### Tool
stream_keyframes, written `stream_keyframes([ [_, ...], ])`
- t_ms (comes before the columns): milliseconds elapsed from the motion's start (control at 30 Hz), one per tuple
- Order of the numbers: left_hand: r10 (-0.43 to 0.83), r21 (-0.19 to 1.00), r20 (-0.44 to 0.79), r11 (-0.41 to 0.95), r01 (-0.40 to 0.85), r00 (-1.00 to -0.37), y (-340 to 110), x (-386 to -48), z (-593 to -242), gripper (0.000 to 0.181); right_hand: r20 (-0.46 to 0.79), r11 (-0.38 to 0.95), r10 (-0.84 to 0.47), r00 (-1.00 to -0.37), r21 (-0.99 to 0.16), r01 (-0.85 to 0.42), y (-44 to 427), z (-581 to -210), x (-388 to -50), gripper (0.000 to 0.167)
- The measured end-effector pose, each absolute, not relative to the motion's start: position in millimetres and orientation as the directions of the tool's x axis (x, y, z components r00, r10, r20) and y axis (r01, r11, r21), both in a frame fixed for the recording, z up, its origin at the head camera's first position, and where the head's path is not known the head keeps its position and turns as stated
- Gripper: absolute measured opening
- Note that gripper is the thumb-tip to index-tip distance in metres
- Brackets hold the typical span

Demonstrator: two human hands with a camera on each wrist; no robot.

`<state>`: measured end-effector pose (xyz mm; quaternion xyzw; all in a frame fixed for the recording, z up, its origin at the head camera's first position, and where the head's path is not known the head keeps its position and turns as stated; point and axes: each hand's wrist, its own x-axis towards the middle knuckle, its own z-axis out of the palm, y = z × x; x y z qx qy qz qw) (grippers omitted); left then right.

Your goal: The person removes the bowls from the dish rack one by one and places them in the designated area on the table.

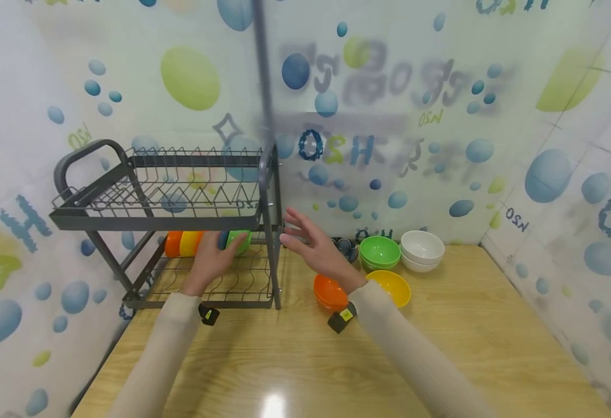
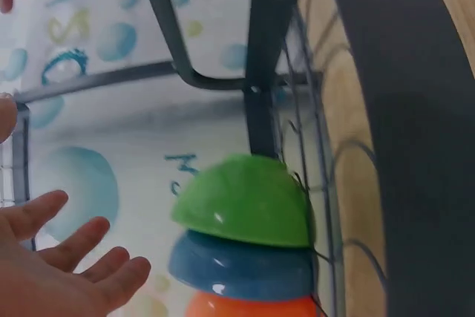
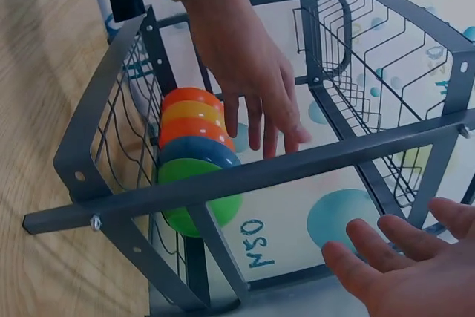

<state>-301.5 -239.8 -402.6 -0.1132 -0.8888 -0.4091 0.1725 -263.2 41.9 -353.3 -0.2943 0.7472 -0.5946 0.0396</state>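
On the lower tier of a dark two-tier dish rack, a row of bowls stands on edge: an orange bowl, a yellow bowl, another orange bowl, a blue bowl and, at the right end, a green bowl. My left hand reaches between the tiers beside this row, fingers loosely spread and apart from the bowls in the left wrist view. Just outside the rack's right side, my right hand is held up with its fingers extended, holding nothing.
Right of the rack on the wooden table stand stacked green bowls, white bowls, orange bowls, a yellow bowl and dark bowls. The rack's upper tier overhangs my left hand. Patterned curtains surround the table.
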Motion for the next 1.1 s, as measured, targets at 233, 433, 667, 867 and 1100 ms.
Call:
stream_keyframes([
  [233, 0.035, 0.716, 0.349, 0.634, 0.291, -0.936, -253.8, -316.9, -405.5, 0.079, 0.297, 0.149, -0.404, -0.865, -0.912, -0.382, 22.5, -355.3, -270.4, 0.061],
  [433, 0.043, 0.742, 0.325, 0.608, 0.283, -0.945, -257.3, -323.7, -404.8, 0.079, 0.329, 0.154, -0.342, -0.88, -0.905, -0.398, 13.5, -356.7, -271.9, 0.047],
  [667, 0.044, 0.743, 0.333, 0.603, 0.291, -0.942, -254.0, -330.9, -400.9, 0.074, 0.331, 0.124, -0.321, -0.887, -0.914, -0.386, 7.8, -357.3, -273.4, 0.035],
  [867, 0.05, 0.713, 0.372, 0.623, 0.32, -0.927, -250.4, -337.2, -399.8, 0.046, 0.325, 0.149, -0.312, -0.893, -0.912, -0.383, 5.1, -357.2, -275.0, 0.032],
  [1100, 0.003, 0.625, 0.47, 0.705, 0.335, -0.883, -244.7, -349.5, -396.1, 0.043, 0.437, 0.226, -0.323, -0.84, -0.826, -0.516, 4.2, -358.4, -275.1, 0.027],
])
